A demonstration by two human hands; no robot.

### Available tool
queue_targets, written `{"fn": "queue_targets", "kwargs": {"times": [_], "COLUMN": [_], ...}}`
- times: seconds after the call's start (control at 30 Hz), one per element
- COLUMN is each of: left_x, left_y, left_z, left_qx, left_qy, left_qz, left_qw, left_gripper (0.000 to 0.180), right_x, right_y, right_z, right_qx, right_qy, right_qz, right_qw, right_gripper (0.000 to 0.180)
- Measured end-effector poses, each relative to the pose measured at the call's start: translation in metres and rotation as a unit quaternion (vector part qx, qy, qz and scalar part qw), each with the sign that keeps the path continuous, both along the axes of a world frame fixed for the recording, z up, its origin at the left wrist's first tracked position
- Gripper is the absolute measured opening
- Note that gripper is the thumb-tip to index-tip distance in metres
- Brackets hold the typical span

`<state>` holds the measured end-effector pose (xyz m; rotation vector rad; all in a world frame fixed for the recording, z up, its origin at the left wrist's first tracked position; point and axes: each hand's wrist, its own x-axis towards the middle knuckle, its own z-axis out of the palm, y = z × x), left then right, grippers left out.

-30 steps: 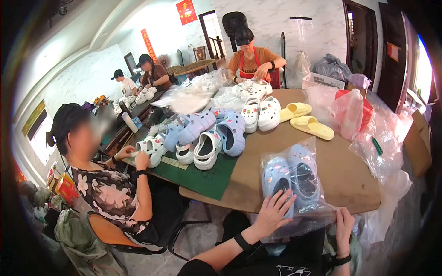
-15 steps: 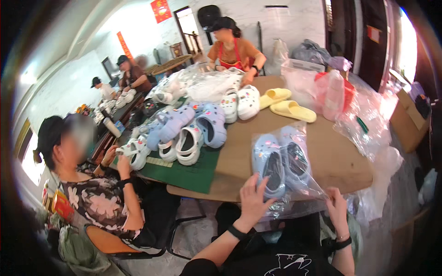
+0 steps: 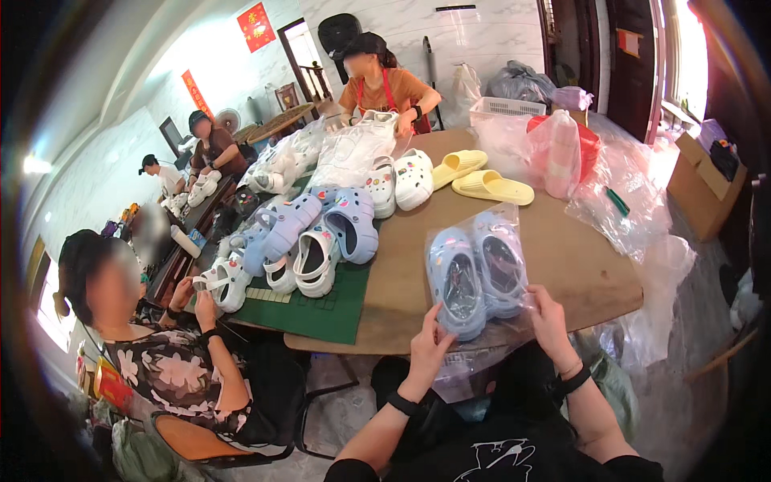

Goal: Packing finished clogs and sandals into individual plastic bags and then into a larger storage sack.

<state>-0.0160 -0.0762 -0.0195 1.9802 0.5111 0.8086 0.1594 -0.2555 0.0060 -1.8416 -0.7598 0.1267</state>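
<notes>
A pair of light blue clogs lies side by side in a clear plastic bag at the table's near edge. Their toes point away from me, and small coloured charms dot the left one. My left hand pinches the bag close by the heel of the left clog; its fingertips touch or nearly touch the shoe. On the other side, my right hand has the bag's right edge between thumb and fingers, beside the right clog's heel. The bag's loose end hangs over the table edge toward me.
Yellow slippers lie at the table's far side, left of a red basin under plastic. White and blue clogs crowd the left, by a green mat. A co-worker sits left; another sits across.
My left hand has gone from spread over the clog's heel to pinching the bag lower down. My right hand has moved up and inward against the bag's side. The view has shifted slightly.
</notes>
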Motion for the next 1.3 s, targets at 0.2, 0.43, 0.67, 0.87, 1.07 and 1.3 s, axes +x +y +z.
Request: {"fn": "queue_targets", "kwargs": {"times": [0.2, 0.43, 0.67, 0.87, 1.07, 1.3], "left_x": [-0.004, -0.049, -0.057, -0.039, -0.018, 0.058], "left_y": [0.026, -0.024, -0.002, -0.032, -0.044, -0.113], "left_z": [0.077, 0.016, -0.021, -0.015, 0.005, 0.029], "left_qx": [0.017, -0.043, -0.505, -0.417, -0.364, -0.049], "left_qy": [-0.096, 0.097, 0.006, 0.082, 0.098, 0.193], "left_qz": [0.070, -0.095, -0.145, -0.200, -0.173, -0.491], "left_qw": [0.993, 0.990, 0.851, 0.883, 0.910, 0.848], "left_gripper": [0.036, 0.039, 0.043, 0.053, 0.068, 0.059], "right_x": [0.016, 0.019, 0.032, 0.005, -0.022, -0.032], "right_y": [0.006, -0.076, -0.067, -0.010, -0.072, -0.189], "right_z": [0.043, 0.012, 0.003, -0.038, -0.054, -0.045], "right_qx": [0.135, -0.175, -0.056, -0.094, 0.165, 0.427], "right_qy": [-0.021, 0.081, 0.146, 0.070, 0.189, 0.410], "right_qz": [-0.035, 0.088, 0.065, -0.031, -0.055, -0.161], "right_qw": [0.990, 0.977, 0.986, 0.993, 0.967, 0.790], "right_gripper": [0.021, 0.041, 0.076, 0.074, 0.067, 0.072]}}
